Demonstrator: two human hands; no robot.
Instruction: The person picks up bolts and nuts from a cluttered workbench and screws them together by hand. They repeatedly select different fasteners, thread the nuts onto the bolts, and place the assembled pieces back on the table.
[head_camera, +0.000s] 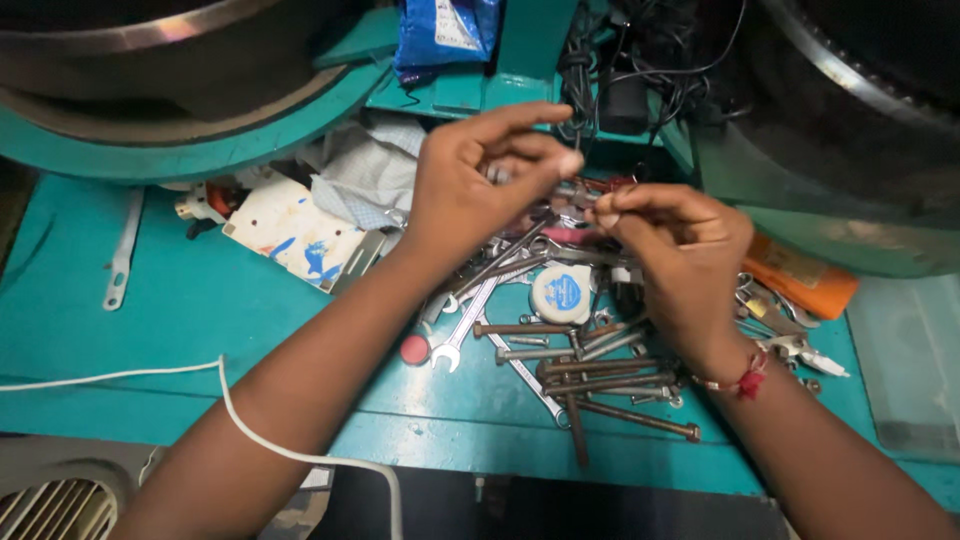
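1. Teal-painted metal makes up the workbench (180, 300), and a heap of loose bolts (600, 375) lies at its middle; every place below is told from that heap.

2. Above the heap, the left hand (470, 185) and the right hand (680, 250) meet, fingertips almost touching. Between them sits a small metal part (578, 192) – too small and too covered to name. Both hands pinch shut on it, thumb against forefinger; it seems lifted clear of the heap so that it can be turned and looked at.

3. Spanners (470, 320) lie fanned at the heap's left edge, handles crossing under the left wrist, apparently tipped out loosely and not sorted.

4. A round white tin with a blue label (561, 293) lies flat just above the heap, lid side up.

5. A small red cap (414, 349) rests left of the heap, beside a spanner's open end.

6. Up and to the left of the heap lies a white card with blue and red marks (300, 235), flat and tilted, a crumpled grey cloth (365, 175) at its upper corner.

7. Far above the heap, a blue and white packet (440, 35) stands wedged against the green machine frame.

8. Right of the heap an orange packet (805, 280) lies slanted – pliers (800, 348) just below it.

9. A white cable (250, 420) runs across the bench left of the heap and under the left forearm.
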